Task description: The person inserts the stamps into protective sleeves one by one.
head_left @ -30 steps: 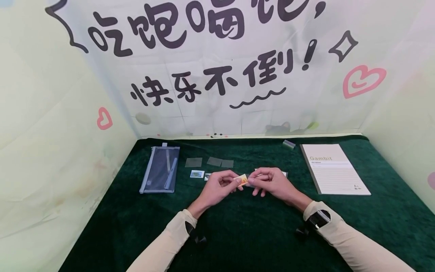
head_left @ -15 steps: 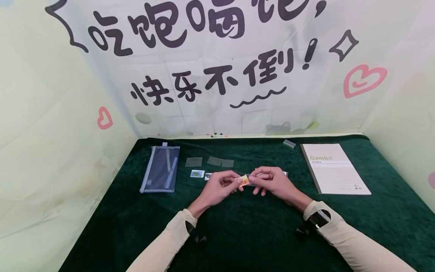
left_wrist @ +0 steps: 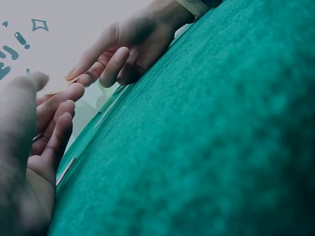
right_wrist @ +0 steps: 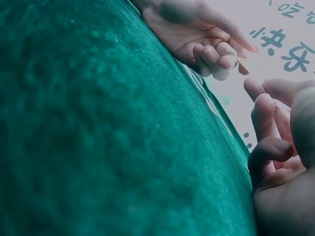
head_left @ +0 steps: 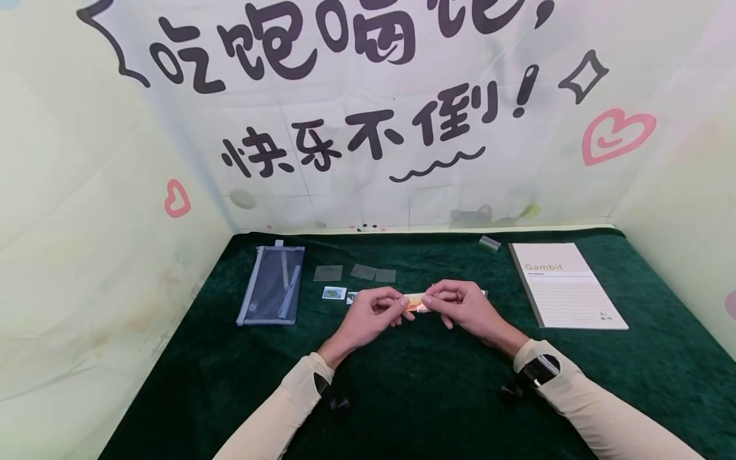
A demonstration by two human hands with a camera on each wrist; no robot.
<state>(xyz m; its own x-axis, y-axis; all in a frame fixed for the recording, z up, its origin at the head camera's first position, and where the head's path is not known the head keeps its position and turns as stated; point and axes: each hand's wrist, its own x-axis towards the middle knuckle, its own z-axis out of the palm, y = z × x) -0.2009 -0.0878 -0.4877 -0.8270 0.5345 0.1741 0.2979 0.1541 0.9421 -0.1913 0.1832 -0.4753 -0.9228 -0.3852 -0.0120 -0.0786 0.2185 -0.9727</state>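
In the head view my left hand (head_left: pixel 372 316) pinches a small yellow-orange stamp (head_left: pixel 413 302) between thumb and fingers. Facing it, my right hand (head_left: pixel 464 308) pinches a small clear plastic sleeve (head_left: pixel 423 310) at the stamp's right end, where the two overlap. Both hands are raised over the green cloth, as the left wrist view shows with the right hand (left_wrist: pixel 133 46) opposite. A blue-green stamp (head_left: pixel 334 293) lies left of the hands, and another stamp (head_left: pixel 351 298) is partly hidden by the left hand. Behind the right hand, a flat pale-edged item is mostly covered.
Several clear sleeves (head_left: pixel 328 273) lie behind the hands on the green cloth (head_left: pixel 402 396). A blue zip pouch (head_left: pixel 270 287) with a pen inside is at left. A white notebook (head_left: pixel 566 287) lies at right, with a small clear block (head_left: pixel 490 243) near its top corner.
The yellow-orange stamp has turned from tilted to nearly level, and its right end now overlaps the clear sleeve by the right fingers. The right hand has shifted slightly upward.
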